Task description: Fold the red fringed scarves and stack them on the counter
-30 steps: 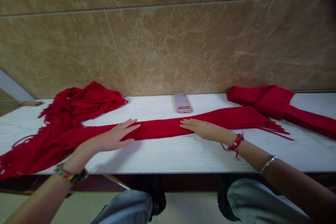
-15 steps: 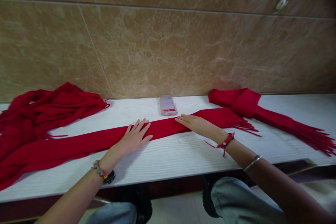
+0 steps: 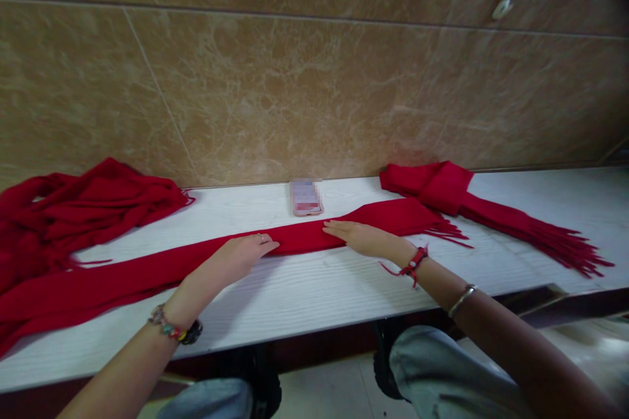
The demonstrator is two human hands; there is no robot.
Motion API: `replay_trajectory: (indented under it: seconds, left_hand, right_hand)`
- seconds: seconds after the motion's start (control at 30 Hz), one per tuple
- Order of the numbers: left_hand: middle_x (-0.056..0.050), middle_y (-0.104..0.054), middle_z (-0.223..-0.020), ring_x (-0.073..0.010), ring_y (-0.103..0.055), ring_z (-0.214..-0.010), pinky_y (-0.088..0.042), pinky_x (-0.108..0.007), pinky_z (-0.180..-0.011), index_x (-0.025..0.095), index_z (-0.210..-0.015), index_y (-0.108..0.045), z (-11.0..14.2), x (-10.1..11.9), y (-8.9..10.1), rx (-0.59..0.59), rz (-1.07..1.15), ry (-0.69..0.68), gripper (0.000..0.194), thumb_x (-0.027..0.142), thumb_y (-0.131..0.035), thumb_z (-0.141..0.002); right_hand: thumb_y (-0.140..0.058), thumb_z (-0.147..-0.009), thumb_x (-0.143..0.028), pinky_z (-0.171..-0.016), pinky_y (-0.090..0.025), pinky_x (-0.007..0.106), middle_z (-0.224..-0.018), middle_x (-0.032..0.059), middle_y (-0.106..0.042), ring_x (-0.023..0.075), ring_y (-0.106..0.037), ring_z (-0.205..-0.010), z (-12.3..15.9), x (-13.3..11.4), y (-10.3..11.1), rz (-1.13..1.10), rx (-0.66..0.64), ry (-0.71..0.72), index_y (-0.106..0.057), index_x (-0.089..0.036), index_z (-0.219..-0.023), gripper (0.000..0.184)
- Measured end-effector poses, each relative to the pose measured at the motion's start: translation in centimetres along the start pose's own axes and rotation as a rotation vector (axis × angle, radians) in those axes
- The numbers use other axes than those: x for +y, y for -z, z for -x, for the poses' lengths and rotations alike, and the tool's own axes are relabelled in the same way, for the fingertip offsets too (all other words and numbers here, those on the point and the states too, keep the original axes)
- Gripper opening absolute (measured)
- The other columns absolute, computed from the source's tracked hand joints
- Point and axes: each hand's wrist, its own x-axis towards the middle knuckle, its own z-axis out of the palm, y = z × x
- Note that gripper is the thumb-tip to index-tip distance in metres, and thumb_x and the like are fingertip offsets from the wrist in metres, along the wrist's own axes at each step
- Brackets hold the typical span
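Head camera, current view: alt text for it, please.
The left hand and right hand rest on a long, flat red scarf, fringed at its right end, across a white table. Behind it, a phone lies near the brown wall, between bunched red cloth at left and a folded, fringed red scarf at right.

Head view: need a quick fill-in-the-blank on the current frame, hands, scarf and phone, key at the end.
The left hand and right hand lie on the long scarf, whose colour is ____.
The ring is on the ____ hand.
The silver bangle is on the ____ arm.
The phone lies between the long scarf and the tiled ____.

Missing words: red; left; right; wall.
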Motion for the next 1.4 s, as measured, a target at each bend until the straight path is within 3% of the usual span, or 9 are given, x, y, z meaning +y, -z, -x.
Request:
replay_trajectory:
  seconds: [0.13,0.27,0.47,0.73,0.87,1.0,1.07,1.27,1.4]
  left_hand:
    - [-0.011,-0.055,-0.114,-0.0209,-0.057,-0.096,-0.048,-0.030,-0.074,0.020,-0.119,-0.049,-0.7,1.5,-0.1,0.047,-0.069,0.055,0.048,0.001,-0.037,-0.077]
    - [-0.013,-0.058,-0.104,-0.0216,-0.059,-0.090,-0.049,-0.030,-0.069,0.016,-0.116,-0.051,-2.0,2.6,-0.5,0.107,-0.121,0.055,0.040,0.003,-0.038,-0.080]
    - [-0.010,-0.065,-0.098,-0.0173,-0.062,-0.086,-0.048,-0.029,-0.077,0.014,-0.108,-0.056,-2.5,0.0,-0.3,0.073,0.016,-0.013,0.038,0.000,-0.035,-0.079]
    - [-0.007,-0.067,-0.095,-0.0161,-0.063,-0.085,-0.048,-0.028,-0.077,0.017,-0.103,-0.060,-2.1,-1.8,0.0,0.071,0.091,-0.033,0.041,0.000,-0.035,-0.076]
    - [-0.008,-0.065,-0.101,-0.0171,-0.061,-0.090,-0.047,-0.030,-0.080,0.017,-0.107,-0.058,-2.2,-0.4,0.3,0.087,0.057,0.018,0.038,0.004,-0.035,-0.080]
    - [-0.013,-0.057,-0.107,-0.0215,-0.059,-0.092,-0.048,-0.032,-0.076,0.016,-0.109,-0.052,-3.1,2.5,0.4,0.159,-0.035,0.083,0.029,0.020,-0.050,-0.081]
    - [-0.013,-0.056,-0.104,-0.0209,-0.059,-0.088,-0.049,-0.031,-0.072,0.015,-0.103,-0.052,-3.6,3.6,0.3,0.165,-0.086,0.084,0.023,0.014,-0.049,-0.081]
    - [-0.009,-0.061,-0.082,-0.0201,-0.061,-0.074,-0.049,-0.030,-0.061,0.013,-0.088,-0.054,-3.2,3.6,0.6,0.083,-0.164,-0.036,0.019,0.002,-0.041,-0.080]
    - [-0.010,-0.061,-0.083,-0.0200,-0.061,-0.077,-0.048,-0.029,-0.063,0.013,-0.086,-0.056,-2.6,3.7,0.6,0.089,-0.147,-0.104,0.018,0.003,-0.042,-0.081]
  right_hand:
    - [-0.044,-0.081,-0.014,-0.102,-0.031,0.034,-0.131,0.0126,-0.043,0.0178,-0.035,-0.124,-0.6,-0.8,0.5,-0.102,0.026,0.006,-0.040,-0.011,-0.128,0.047]
    - [-0.051,-0.081,-0.025,-0.094,-0.039,0.038,-0.121,0.0141,-0.052,0.0207,-0.046,-0.113,-1.6,-2.2,1.0,-0.086,0.108,0.026,-0.049,-0.013,-0.121,0.041]
    - [-0.047,-0.084,-0.021,-0.079,-0.046,0.036,-0.102,0.0135,-0.059,0.0201,-0.055,-0.093,-1.7,-3.3,0.7,0.039,0.178,0.029,-0.048,-0.012,-0.119,0.035]
    - [-0.038,-0.084,-0.006,-0.071,-0.046,0.033,-0.084,0.0105,-0.058,0.0200,-0.053,-0.083,-1.6,-3.1,-0.2,0.118,0.262,-0.157,-0.049,-0.010,-0.115,0.033]
    - [-0.038,-0.084,-0.004,-0.066,-0.045,0.030,-0.079,0.0096,-0.059,0.0184,-0.054,-0.075,-1.2,-2.7,-0.2,0.141,0.254,-0.172,-0.053,-0.009,-0.108,0.029]
    - [-0.041,-0.084,-0.005,-0.065,-0.045,0.028,-0.081,0.0098,-0.061,0.0175,-0.056,-0.074,-1.0,-2.7,0.2,0.166,0.224,-0.153,-0.058,-0.010,-0.096,0.021]
    - [-0.043,-0.083,-0.006,-0.063,-0.045,0.027,-0.079,0.0088,-0.061,0.0170,-0.056,-0.073,-1.0,-2.7,0.5,0.182,0.197,-0.144,-0.058,-0.010,-0.091,0.018]
    - [-0.045,-0.083,-0.007,-0.068,-0.046,0.029,-0.081,0.0082,-0.062,0.0174,-0.057,-0.076,-0.3,-2.9,0.7,0.217,0.190,-0.084,-0.059,-0.012,-0.081,0.014]
    - [-0.046,-0.081,-0.004,-0.078,-0.048,0.032,-0.098,0.0146,-0.062,0.0209,-0.059,-0.091,0.4,-3.2,0.0,0.225,0.204,-0.065,-0.059,-0.008,-0.091,0.017]
